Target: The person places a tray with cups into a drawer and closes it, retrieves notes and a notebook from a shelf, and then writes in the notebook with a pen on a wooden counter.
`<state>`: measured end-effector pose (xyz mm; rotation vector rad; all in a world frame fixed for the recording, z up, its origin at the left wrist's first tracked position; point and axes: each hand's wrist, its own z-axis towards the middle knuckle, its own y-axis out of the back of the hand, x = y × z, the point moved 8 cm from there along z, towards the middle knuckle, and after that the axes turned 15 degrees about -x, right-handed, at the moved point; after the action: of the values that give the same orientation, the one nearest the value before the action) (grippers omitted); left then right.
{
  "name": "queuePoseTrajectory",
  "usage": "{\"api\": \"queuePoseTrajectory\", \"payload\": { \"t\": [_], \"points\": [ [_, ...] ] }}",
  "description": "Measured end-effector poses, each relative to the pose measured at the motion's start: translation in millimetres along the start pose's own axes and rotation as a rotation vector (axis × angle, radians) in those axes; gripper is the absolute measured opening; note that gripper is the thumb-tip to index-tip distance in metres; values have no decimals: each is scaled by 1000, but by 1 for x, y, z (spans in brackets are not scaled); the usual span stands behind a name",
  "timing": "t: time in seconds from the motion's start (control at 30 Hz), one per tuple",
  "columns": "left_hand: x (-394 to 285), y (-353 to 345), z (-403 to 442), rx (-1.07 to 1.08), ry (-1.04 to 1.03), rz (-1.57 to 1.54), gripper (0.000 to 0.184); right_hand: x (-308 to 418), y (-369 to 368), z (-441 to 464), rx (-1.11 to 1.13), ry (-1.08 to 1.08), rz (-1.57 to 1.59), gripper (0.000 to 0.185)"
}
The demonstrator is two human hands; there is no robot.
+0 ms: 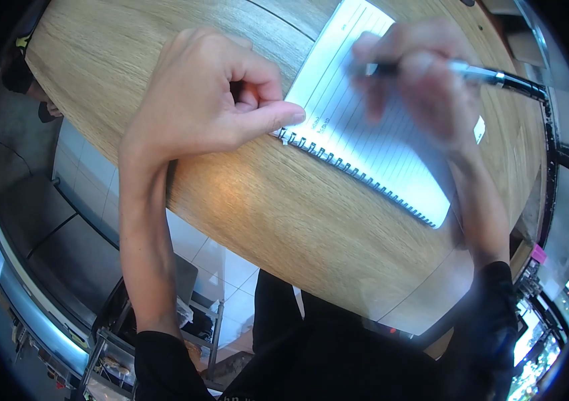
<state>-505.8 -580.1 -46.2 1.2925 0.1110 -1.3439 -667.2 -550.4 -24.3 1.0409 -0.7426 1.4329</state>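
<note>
Black top [344, 361], black sleeves [164, 364]; bare forearms [145, 260], bare wrists [143, 154]; black trousers [276, 311].

A broad, light-brown wood-grain table [258, 194] filled the middle of the frame. Glossy white square floor tiles [228, 260] showed in the left half, near a dark grey, flat-topped piece of furniture [81, 267] at lower left. Bright white light [539, 364] gleamed at lower right.

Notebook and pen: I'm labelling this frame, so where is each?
Notebook [368, 144]: head view, on its ruled page.
Pen [488, 74]: head view, on its barrel.
</note>
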Motion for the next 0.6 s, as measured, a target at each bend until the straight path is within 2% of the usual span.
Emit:
{"api": "queuePoseTrajectory", "payload": {
  "t": [0.07,0.1,0.17,0.23,0.4,0.6],
  "points": [
    [1,0,-1,-2,-4,10,20,-13,18,5,-116,-156,235,20],
    [1,0,-1,-3,-9,16,21,-1,15,9,-34,68,15,20],
    [1,0,0,-4,7,30,21,18,0,8,108,257,-204,20],
    [3,1,0,1,29,42,22,20,-2,4,118,174,-104,19],
    [2,0,0,-15,-19,34,22,39,-31,-1,224,250,-167,19],
    [3,-1,-1,13,-16,40,22,19,-31,-8,259,332,-175,22]
  ]
}}
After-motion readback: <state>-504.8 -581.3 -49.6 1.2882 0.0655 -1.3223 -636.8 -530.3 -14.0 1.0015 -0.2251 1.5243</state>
